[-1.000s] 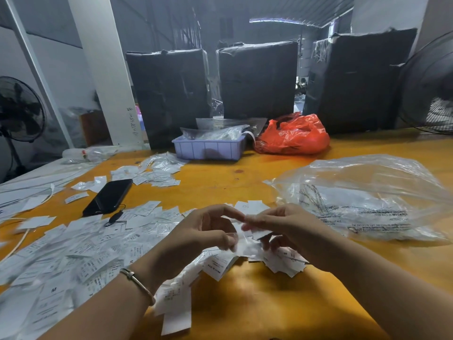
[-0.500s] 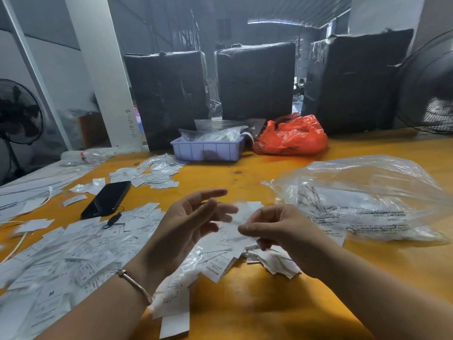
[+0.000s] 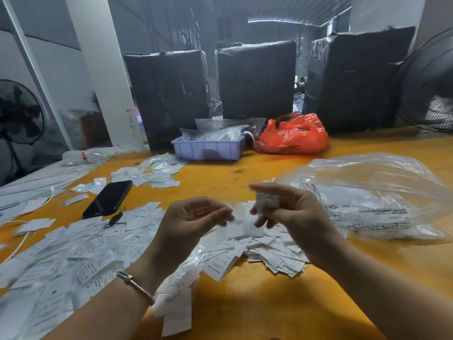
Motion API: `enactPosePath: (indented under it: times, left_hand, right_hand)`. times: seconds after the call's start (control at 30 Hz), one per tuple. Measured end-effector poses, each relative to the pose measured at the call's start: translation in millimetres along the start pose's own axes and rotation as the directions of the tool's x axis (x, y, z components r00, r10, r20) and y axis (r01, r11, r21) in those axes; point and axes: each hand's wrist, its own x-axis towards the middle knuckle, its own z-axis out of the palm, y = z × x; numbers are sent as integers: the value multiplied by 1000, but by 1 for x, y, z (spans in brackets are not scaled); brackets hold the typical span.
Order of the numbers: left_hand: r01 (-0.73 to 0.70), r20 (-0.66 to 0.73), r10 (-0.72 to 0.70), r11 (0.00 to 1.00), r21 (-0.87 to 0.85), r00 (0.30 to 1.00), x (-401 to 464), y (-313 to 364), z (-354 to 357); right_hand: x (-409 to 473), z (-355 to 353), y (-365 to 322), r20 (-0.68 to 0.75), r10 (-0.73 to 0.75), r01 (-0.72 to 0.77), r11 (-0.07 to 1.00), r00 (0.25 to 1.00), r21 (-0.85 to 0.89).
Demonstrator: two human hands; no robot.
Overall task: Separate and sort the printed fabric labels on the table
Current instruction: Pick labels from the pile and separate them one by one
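Orange table (image 3: 245, 303) carries my clear plastic bag (image 3: 367, 192) at right and loose label pile (image 3: 264, 251) under both hands, left grip (image 3: 193, 217) curled slack on nothing, right grip (image 3: 291, 212) pinching one printed fabric label (image 3: 266, 201) above pile.

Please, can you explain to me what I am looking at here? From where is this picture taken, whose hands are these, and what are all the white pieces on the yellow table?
There is no machine: a person wears a camera on the head, looking down at their own hands. The right hand pinches a small printed label. The left hand is curled near a blurred label; whether it holds it is unclear. On the table lie loose fabric labels, a black phone, a clear plastic bag, a lilac tray and a red bag.
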Motion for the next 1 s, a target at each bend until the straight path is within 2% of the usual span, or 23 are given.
enactPosePath:
  times: [0.13,0.23,0.33,0.43,0.73,1.0]
  left_hand:
    - [-121,51,113,965,234,992,-1,-2,1]
    - [-154,72,139,942,298,988,-2,-3,2]
    - [-162,65,150,937,309,987,-2,-4,3]
    - [-173,71,159,931,320,985,-2,-4,3]
    - [-194,106,168,929,315,980,-2,-4,4]
    - [-217,135,182,922,322,974,-2,-3,6]
  right_hand:
    - [6,-12,-4,-24,-18,17,999,1000,-51]
    - [7,-16,-11,4,-110,110,989,994,-98]
    - [3,-14,-15,38,-211,214,971,977,-111]
    - [-1,-10,-18,56,-253,258,960,966,-110]
    - [-3,-3,-18,138,-224,248,949,965,-194]
    - [-3,-4,-18,126,-226,249,942,966,-224]
